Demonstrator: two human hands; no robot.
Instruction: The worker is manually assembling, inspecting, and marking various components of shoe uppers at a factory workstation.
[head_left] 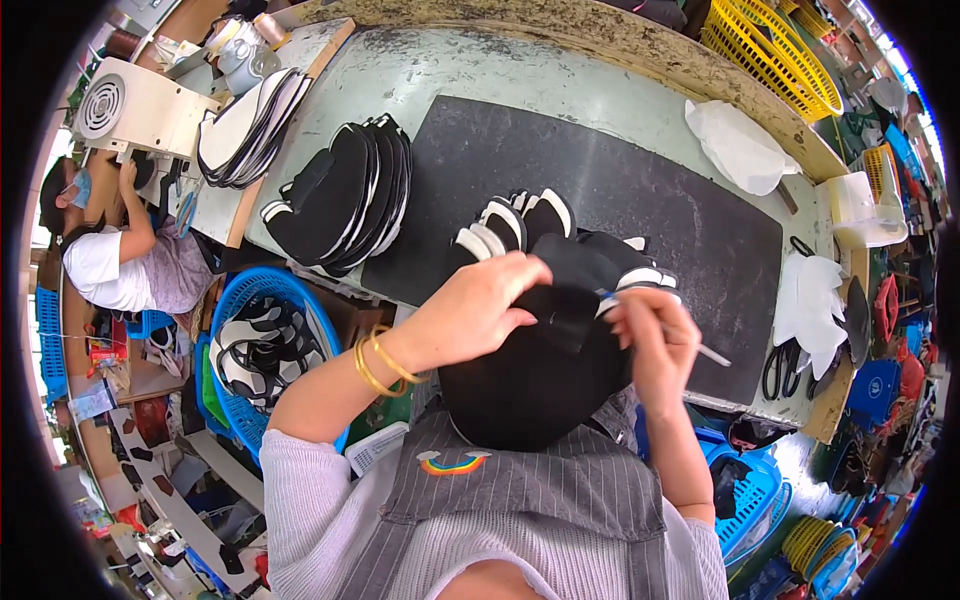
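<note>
You are holding a black piece (565,315) in front of you, over the near edge of the tabletop (400,80). Your left hand (475,305) is meeting its left edge; whether that grip is pinching or merely steadying it, you cannot tell. Your right hand (660,340) is pinching a thin pale tool (714,355) between thumb and fingers.

The work is seemingly sitting partway: this piece is probably still being worked, while a fanned pile (510,225) is lying on the black mat (690,210) and a stack (345,200) is standing to its left. Which of those are finished is not showing.

The piece's long axis is running roughly away from you, its far end pointing toward the fanned pile. The tool is slanting, its blue end facing the piece's right edge, its pale end pointing rightward and nearer you.
</note>
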